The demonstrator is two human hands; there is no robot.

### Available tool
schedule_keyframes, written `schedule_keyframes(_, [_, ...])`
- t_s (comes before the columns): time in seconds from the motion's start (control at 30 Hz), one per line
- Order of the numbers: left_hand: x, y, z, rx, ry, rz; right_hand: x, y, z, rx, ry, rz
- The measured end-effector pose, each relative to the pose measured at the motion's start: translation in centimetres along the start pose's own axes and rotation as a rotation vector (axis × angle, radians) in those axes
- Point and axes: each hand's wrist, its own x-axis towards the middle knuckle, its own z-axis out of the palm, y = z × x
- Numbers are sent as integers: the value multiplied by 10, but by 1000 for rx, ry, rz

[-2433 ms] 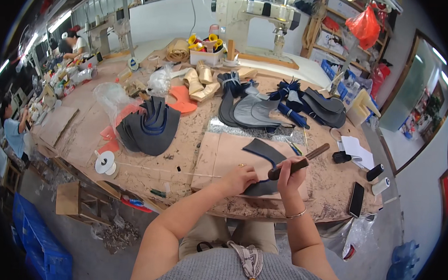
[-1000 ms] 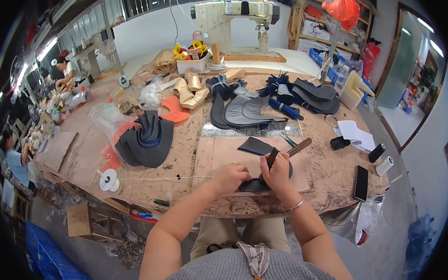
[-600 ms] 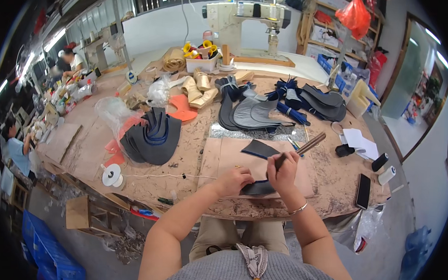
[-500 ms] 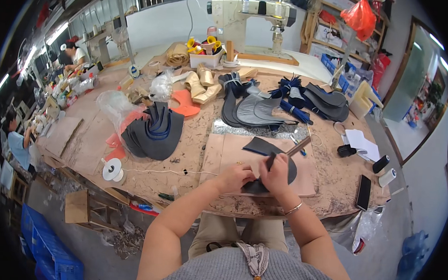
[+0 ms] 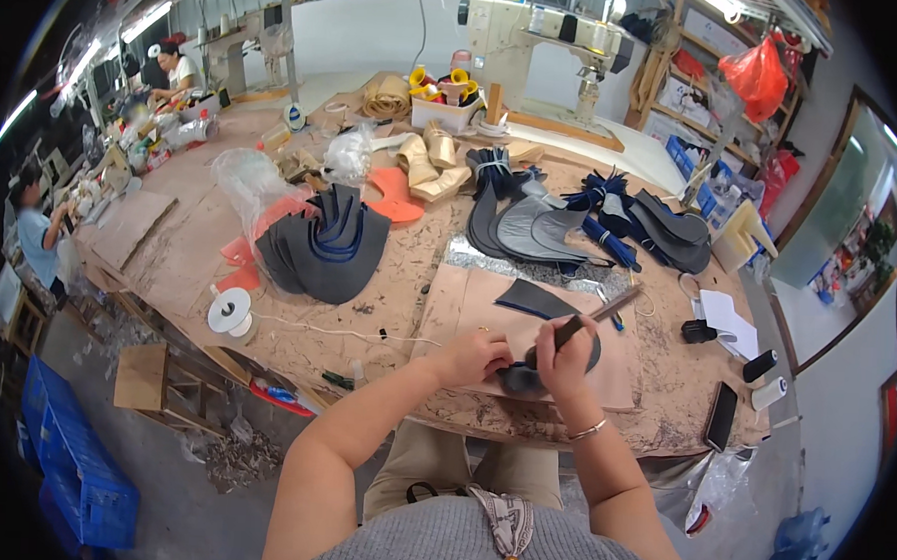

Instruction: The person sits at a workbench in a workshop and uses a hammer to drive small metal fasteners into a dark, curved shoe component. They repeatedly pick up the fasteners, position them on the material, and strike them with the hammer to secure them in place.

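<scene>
My right hand (image 5: 565, 357) is wrapped round a long, narrow brown tool (image 5: 613, 305) that slants up to the right; its working end is hidden. Beneath it lies a dark grey curved leather-like piece (image 5: 524, 380), partly blurred, at the near edge of a tan board (image 5: 447, 315). Fingers bent together, my left hand (image 5: 473, 358) pinches the left side of this piece. Just beyond both hands, a dark grey strip with a blue edge (image 5: 536, 299) rests on the board.
Fanned grey pieces (image 5: 325, 250) lie at left, near a white thread spool (image 5: 231, 313). Grey stacks and blue bundles (image 5: 526, 223) sit beyond the board. A phone (image 5: 721, 416) and thread cones (image 5: 768, 394) stand at right. Behind is a sewing machine (image 5: 538, 54); other people sit far left.
The view has shifted, so the table appears tilted. My right hand still grips the brown tool, whose angle is now flatter; my left hand stays at the grey piece.
</scene>
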Motion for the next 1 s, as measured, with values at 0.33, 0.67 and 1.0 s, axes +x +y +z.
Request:
schedule_keyframes(0.33, [-14,-7,-3,58,24,-13,-3,-3,25,66,-81,97])
schedule_keyframes(0.67, [-27,13,-1,162,101,-116,0,-5,26,58,-67,131])
schedule_keyframes(1.0, [-35,16,-4,150,161,-182,1,-15,29,101,-159,155])
